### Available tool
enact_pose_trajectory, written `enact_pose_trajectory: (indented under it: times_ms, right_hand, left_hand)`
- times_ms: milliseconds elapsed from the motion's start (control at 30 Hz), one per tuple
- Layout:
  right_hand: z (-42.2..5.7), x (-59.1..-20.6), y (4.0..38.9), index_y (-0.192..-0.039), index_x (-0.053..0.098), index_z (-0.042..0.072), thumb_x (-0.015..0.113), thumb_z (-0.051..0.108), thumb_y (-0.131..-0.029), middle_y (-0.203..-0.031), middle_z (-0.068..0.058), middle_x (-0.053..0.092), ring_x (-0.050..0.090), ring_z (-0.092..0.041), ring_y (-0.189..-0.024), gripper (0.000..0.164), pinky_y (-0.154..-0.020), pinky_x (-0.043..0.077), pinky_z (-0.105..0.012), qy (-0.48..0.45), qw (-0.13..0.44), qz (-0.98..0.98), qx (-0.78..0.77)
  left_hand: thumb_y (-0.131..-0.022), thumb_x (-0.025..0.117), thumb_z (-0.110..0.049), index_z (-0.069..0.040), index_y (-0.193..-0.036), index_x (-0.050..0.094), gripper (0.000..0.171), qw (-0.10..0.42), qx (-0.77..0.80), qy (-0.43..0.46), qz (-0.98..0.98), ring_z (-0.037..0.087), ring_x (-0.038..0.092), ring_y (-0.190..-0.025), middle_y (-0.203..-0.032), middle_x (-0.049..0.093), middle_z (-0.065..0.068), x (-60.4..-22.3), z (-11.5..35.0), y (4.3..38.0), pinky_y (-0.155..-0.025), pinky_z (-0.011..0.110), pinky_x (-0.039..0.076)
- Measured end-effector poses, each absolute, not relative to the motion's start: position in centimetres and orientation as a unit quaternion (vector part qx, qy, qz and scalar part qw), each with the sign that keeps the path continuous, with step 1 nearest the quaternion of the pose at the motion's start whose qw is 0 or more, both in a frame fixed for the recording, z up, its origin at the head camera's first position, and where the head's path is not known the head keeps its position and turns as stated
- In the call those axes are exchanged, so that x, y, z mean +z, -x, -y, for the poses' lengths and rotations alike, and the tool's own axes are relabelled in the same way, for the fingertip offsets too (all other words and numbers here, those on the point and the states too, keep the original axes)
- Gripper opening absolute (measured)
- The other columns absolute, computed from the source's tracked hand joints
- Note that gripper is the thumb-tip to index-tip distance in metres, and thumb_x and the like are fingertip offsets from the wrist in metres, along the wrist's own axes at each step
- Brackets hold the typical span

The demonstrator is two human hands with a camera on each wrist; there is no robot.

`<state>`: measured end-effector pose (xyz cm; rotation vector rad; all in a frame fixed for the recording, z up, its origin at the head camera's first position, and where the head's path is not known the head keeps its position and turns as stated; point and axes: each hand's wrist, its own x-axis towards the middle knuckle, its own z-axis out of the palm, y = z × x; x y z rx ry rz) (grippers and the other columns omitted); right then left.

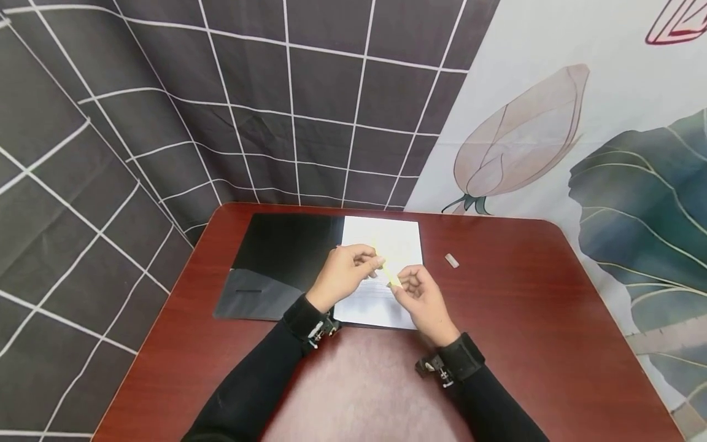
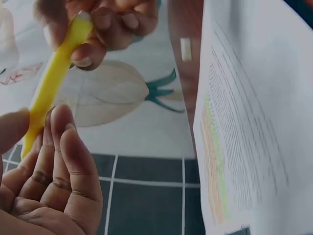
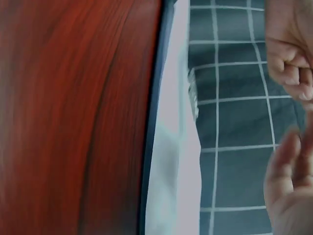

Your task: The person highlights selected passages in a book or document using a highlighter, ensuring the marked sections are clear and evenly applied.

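Over the white pages (image 1: 400,239): yellow marker (image 2: 55,73), held between two hands; in the head view it slants from about eleven o'clock down to five.
Left hand (image 1: 345,270): thumb and fingers pinch the upper end of the marker, which lies at three o'clock from the middle of this hand.
Right hand (image 1: 424,301): thumb and curled fingers grip the marker's lower end; from this hand it lies at ten o'clock.
Marker ends: in the left wrist view, the pale-tipped end points to one o'clock, within the right hand's fingers; the other end points to seven, beside the left thumb.
Page print: lines of text with orange and yellow-green bands (image 2: 215,171); words too blurred to read.
Black folder (image 1: 293,245): open beneath the pages, its dark half at nine o'clock from them, a grey pocket (image 1: 262,301) towards eight.
Small white block (image 1: 452,260): on the red-brown table (image 1: 513,294), near the pages, at one o'clock from the right hand.
Backdrop: dark grid cloth (image 1: 320,80) at twelve o'clock; pale cloth with a flower bud (image 1: 519,135) at two.
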<state>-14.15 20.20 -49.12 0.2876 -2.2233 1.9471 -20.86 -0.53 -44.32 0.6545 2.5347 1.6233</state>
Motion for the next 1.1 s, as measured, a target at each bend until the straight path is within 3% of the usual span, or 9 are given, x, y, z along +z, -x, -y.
enact_pose_trajectory:
  times_ms: [100,200,400,533,633,833,967,1100]
  right_hand:
    - [-19.6,-49.3,13.8,-0.124,0.054,-0.01,0.065,-0.015,-0.102,-0.099,0.007,0.069,0.065,-0.002,-0.085,0.025,-0.074,0.054,-0.016,-0.075,0.111,0.696,0.706]
    - [-18.7,-49.2,13.8,-0.129,0.061,-0.004,0.065,-0.016,-0.103,-0.099,0.008,0.069,0.066,-0.005,-0.082,0.029,-0.074,0.053,-0.017,-0.051,0.132,0.654,0.743]
    - [-17.1,-48.6,13.9,-0.136,0.074,-0.002,0.068,-0.011,-0.105,-0.115,0.003,0.077,0.069,-0.01,-0.091,0.033,-0.081,0.06,-0.021,0.004,0.141,0.566,0.812]
    - [-16.8,-47.9,14.3,-0.129,0.076,0.003,0.067,-0.007,-0.108,-0.105,0.001,0.076,0.069,-0.009,-0.086,0.025,-0.081,0.062,-0.02,0.037,0.148,0.496,0.855]
    - [-17.4,-47.3,14.9,-0.119,0.076,0.008,0.065,-0.002,-0.111,-0.093,-0.001,0.073,0.069,-0.009,-0.078,0.016,-0.077,0.062,-0.02,0.043,0.17,0.45,0.875]
    - [-20.4,-46.7,16.5,-0.114,0.068,0.001,0.055,0.003,-0.115,-0.084,-0.005,0.072,0.066,-0.011,-0.068,0.013,-0.067,0.059,-0.022,0.063,0.205,0.424,0.88]
    - [-21.7,-47.4,17.0,-0.121,0.069,-0.003,0.051,0.007,-0.116,-0.083,-0.006,0.073,0.065,-0.012,-0.067,0.022,-0.064,0.06,-0.022,0.102,0.204,0.444,0.866]
    - [-22.4,-48.1,17.3,-0.114,0.071,0.005,0.057,0.01,-0.117,-0.083,-0.003,0.073,0.066,-0.011,-0.067,0.015,-0.065,0.061,-0.02,0.127,0.198,0.487,0.841]
  left_hand:
    - [-0.109,0.078,-0.025,-0.003,-0.123,0.083,0.026,0.046,0.559,-0.204,-0.802,0.021,0.082,-0.084,-0.104,0.088,0.019,-44.3,0.1,20.4,-0.073,0.026,0.06]
    - [-0.111,0.076,-0.022,-0.002,-0.122,0.082,0.024,0.059,0.587,-0.196,-0.783,0.022,0.08,-0.083,-0.104,0.087,0.019,-44.1,-0.3,20.1,-0.073,0.024,0.057]
    - [-0.112,0.072,-0.019,0.001,-0.11,0.08,0.021,0.081,0.62,-0.192,-0.757,0.01,0.069,-0.074,-0.098,0.083,0.024,-44.1,-0.9,19.4,-0.068,0.023,0.049]
    - [-0.114,0.071,-0.024,0.0,-0.112,0.082,0.027,0.091,0.605,-0.208,-0.763,0.007,0.068,-0.076,-0.1,0.082,0.026,-44.2,-0.8,19.4,-0.07,0.023,0.05]
    - [-0.112,0.073,-0.029,-0.006,-0.121,0.085,0.027,0.076,0.539,-0.235,-0.805,0.01,0.075,-0.085,-0.104,0.086,0.016,-44.4,0.0,19.5,-0.077,0.026,0.057]
    - [-0.107,0.082,-0.032,-0.015,-0.135,0.082,0.034,-0.014,0.261,-0.276,-0.925,0.026,0.082,-0.115,-0.127,0.087,0.007,-45.7,3.4,20.4,-0.098,0.045,0.069]
    - [-0.103,0.086,-0.04,-0.017,-0.141,0.08,0.044,-0.019,0.122,-0.284,-0.951,0.031,0.078,-0.128,-0.145,0.08,0.008,-47.3,4.8,20.7,-0.103,0.051,0.069]
    - [-0.098,0.089,-0.048,-0.021,-0.145,0.077,0.056,0.006,0.086,-0.3,-0.95,0.047,0.072,-0.137,-0.158,0.072,0.011,-49.8,5.0,21.1,-0.106,0.064,0.065]
